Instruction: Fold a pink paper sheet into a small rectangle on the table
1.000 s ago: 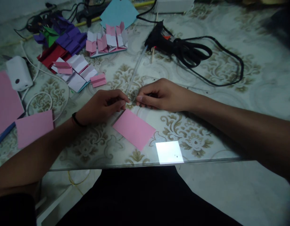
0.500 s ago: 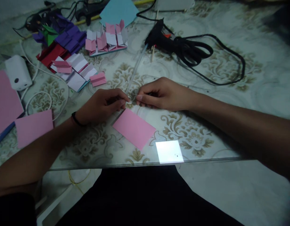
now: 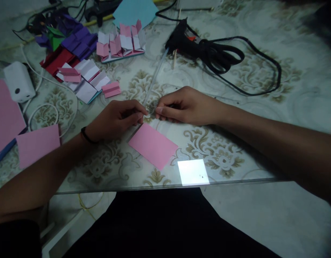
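My left hand is closed in a loose pinch, its fingertips just above the top corner of a small pink paper rectangle on the table. A narrow gap away, my right hand also pinches thumb against fingers. Whatever either pinch contains is too small or hidden to make out. Beyond the fingertips lies a clear glue stick, which sticks out of a black glue gun with a bundled cord.
Folded pink-and-white paper pieces, purple folded paper and a loose pink folded piece lie at the back left. Further left are a white device with a cable and pink sheets. The table's front edge runs near my lap.
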Tool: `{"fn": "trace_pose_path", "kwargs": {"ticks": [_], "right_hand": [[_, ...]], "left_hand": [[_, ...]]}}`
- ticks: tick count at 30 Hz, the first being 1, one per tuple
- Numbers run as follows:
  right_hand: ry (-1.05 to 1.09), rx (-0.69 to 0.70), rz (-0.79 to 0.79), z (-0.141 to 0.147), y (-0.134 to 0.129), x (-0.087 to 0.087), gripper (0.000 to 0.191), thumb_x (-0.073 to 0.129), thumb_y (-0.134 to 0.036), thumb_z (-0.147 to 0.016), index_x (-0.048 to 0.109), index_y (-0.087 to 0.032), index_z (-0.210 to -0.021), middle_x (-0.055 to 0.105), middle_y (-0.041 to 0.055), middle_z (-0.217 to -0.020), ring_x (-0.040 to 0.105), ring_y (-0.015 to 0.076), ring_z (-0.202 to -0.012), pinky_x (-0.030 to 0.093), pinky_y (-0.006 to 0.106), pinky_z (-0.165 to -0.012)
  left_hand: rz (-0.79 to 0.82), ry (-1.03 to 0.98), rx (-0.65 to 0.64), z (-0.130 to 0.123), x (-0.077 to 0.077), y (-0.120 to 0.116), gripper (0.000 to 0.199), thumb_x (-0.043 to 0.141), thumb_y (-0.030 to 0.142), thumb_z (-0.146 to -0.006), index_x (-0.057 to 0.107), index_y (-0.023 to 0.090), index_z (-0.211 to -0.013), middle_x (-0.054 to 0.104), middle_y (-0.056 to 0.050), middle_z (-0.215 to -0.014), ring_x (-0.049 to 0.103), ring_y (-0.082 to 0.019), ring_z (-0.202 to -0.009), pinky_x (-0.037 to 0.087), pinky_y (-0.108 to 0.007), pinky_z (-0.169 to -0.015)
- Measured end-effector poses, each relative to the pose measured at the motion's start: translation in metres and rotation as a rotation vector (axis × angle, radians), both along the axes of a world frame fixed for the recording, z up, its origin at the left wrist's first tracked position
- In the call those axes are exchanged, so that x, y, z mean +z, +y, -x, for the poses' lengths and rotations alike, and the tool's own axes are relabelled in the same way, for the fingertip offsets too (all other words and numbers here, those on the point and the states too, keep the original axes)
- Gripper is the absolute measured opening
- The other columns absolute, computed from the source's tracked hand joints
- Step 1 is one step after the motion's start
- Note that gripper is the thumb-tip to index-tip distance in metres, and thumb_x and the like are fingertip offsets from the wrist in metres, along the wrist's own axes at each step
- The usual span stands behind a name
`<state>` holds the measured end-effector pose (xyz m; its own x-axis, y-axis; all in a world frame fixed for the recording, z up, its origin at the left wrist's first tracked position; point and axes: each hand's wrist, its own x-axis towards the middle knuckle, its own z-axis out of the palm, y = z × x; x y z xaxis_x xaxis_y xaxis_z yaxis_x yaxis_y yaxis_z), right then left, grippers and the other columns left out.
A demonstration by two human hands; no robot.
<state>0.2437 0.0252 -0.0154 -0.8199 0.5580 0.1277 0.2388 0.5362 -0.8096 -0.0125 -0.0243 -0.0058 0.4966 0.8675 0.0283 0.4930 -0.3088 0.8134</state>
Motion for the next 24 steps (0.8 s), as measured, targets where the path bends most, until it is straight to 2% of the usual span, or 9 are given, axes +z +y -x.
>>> {"fn": "trace_pose_path", "kwargs": {"ticks": [11, 17, 24], "right_hand": [[-0.031, -0.003, 0.021, -0.0011, -0.0005, 0.0013, 0.033, 0.056, -0.039, -0.103, 0.07, -0.016, -0.084, 0.065, 0.0003, -0.07, 0.054, 0.0112, -0.066, 0.04, 0.025, -0.065], [0.013, 0.013, -0.026, -0.0013, 0.0013, -0.0015, 0.033, 0.056, -0.037, -0.103, 0.072, -0.014, -0.086, 0.065, -0.0015, -0.068, 0.052, 0.0087, -0.062, 0.038, 0.023, -0.063], [0.035, 0.028, -0.013, 0.0001, 0.0027, -0.0046, 0.037, 0.057, -0.041, -0.103, 0.072, -0.011, -0.087, 0.064, -0.0007, -0.067, 0.049, 0.0086, -0.059, 0.037, 0.023, -0.06]], "left_hand": [[0.02, 0.053, 0.021, 0.0022, 0.0019, 0.0004, 0.016, 0.065, 0.03, -0.096, 0.076, 0.021, -0.104, 0.076, -0.001, -0.082, 0.072, -0.015, -0.074, 0.056, -0.024, -0.071], [0.0, 0.067, 0.011, 0.0021, 0.0024, 0.0008, 0.017, 0.064, 0.03, -0.097, 0.076, 0.021, -0.105, 0.075, 0.0, -0.08, 0.069, -0.014, -0.069, 0.052, -0.023, -0.066], [0.006, -0.012, -0.014, 0.0022, 0.0005, 0.0005, 0.018, 0.064, 0.03, -0.097, 0.075, 0.017, -0.102, 0.076, -0.002, -0.08, 0.069, -0.012, -0.067, 0.051, -0.02, -0.063]]}}
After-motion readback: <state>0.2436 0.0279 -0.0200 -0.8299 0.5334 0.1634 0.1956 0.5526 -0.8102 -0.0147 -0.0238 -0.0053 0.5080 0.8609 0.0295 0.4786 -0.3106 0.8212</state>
